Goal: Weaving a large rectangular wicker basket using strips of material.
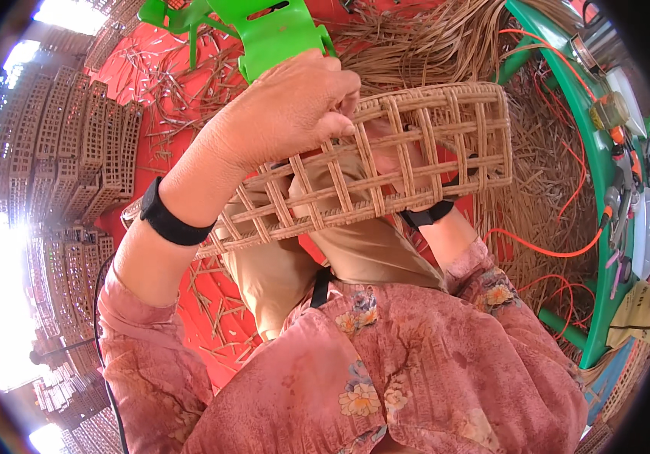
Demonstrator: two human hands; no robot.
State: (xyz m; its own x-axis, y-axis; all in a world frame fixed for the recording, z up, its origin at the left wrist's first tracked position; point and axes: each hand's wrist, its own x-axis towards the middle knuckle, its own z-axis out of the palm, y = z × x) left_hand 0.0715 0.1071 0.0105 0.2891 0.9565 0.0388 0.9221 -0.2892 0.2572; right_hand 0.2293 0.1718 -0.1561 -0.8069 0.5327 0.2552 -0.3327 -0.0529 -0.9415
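Observation:
A long, light-brown woven rattan basket (348, 204) with an open lattice side lies tilted across my knees. Its thick braided rim runs along the upper edge. My left hand (287, 110) is closed over that rim near the middle, thumb and fingers pinched together; its fingertips are partly hidden from view. Behind the lattice, toward the right end, my right hand (391, 157) grips the basket from within. Only parts of its fingers and palm show through the openings. Both wrists wear black bands.
Stacks of similar lattice baskets (60, 144) rise at the left. A green plastic chair (279, 34) stands ahead. Rattan strips (423, 45) and scraps cover the red floor covering. On the right, a green table (605, 250) carries tools, a jar (609, 112) and an orange hose (544, 252).

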